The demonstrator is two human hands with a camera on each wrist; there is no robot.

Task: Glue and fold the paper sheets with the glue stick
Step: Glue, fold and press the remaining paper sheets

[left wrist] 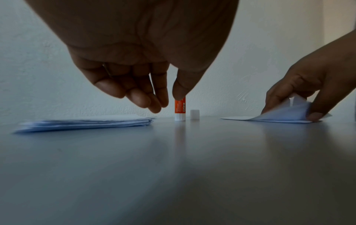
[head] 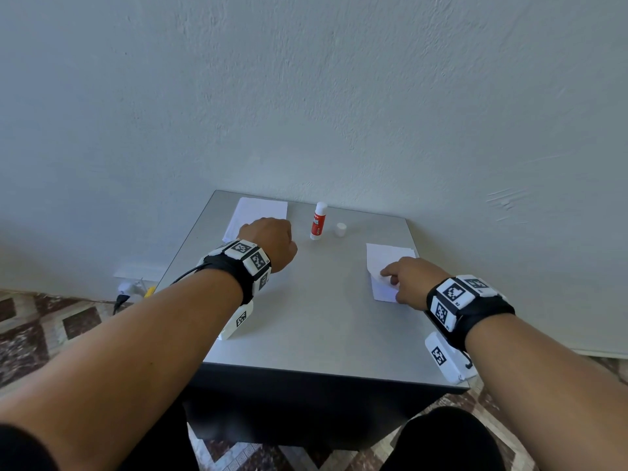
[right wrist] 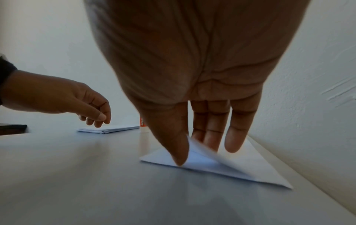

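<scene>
A white glue stick with a red label (head: 318, 221) stands upright and uncapped at the back of the grey table (head: 306, 317). Its white cap (head: 340, 229) stands just to its right. A stack of white paper sheets (head: 258, 212) lies at the back left. My left hand (head: 272, 239) hovers over the stack's near right corner, left of the glue stick (left wrist: 180, 109); its fingers (left wrist: 154, 105) hang loosely curled and hold nothing. At the right lies a folded paper sheet (head: 387, 263). My right hand (right wrist: 202, 152) pinches its lifted flap (right wrist: 208, 153) between thumb and fingers, the thumb tip down on the sheet.
A pale wall (head: 339, 96) rises directly behind the table and along its right side. A wall socket with plugs (head: 132, 287) sits low at the left over a patterned floor (head: 51, 328). My knees (head: 441, 436) are at the table's front edge.
</scene>
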